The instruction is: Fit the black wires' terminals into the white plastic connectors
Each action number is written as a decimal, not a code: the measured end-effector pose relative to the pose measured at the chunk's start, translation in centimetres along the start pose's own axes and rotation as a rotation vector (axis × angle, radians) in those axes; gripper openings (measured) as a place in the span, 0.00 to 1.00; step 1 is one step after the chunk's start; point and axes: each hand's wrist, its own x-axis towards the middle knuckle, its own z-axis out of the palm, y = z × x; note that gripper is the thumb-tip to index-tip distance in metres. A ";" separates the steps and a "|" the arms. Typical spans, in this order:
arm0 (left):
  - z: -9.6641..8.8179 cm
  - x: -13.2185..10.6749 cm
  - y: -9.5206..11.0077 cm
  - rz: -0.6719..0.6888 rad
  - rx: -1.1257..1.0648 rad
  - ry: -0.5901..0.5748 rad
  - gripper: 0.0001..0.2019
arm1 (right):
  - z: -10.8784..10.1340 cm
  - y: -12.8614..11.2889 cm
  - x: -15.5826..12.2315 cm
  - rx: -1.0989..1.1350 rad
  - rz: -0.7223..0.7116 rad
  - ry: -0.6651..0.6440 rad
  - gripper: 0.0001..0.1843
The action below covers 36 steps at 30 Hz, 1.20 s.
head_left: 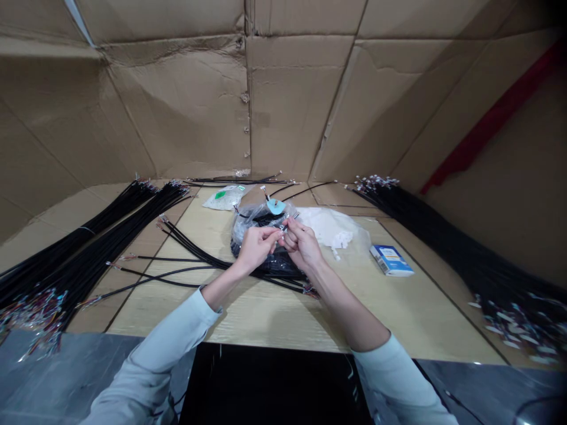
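My left hand and my right hand meet over the middle of the table, fingertips almost touching. A small white connector shows at the left fingertips, which are pinched closed. The right thumb and fingers are closed around the end of a black cable; its wires are too small to make out. Just behind and below both hands lies a clear plastic bag with dark coiled cable in it. A light-blue rounded piece rests on top of that bag.
Black cable bundles lie at the left, and a thick bundle runs along the right. A white plastic bag with loose white connectors is beside a blue-and-white box. Another bag has a green label. Cardboard walls stand behind.
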 end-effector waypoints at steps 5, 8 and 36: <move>0.0 0.1 -0.2 -0.007 -0.030 0.008 0.16 | 0.2 0.0 -0.2 -0.009 -0.003 0.008 0.17; 0.0 0.0 -0.1 -0.010 -0.023 0.008 0.17 | 0.4 0.1 -0.3 -0.005 0.004 0.024 0.18; -0.8 0.2 1.1 -0.166 -0.112 -0.105 0.22 | 0.4 -0.1 -0.3 -0.081 -0.047 0.147 0.20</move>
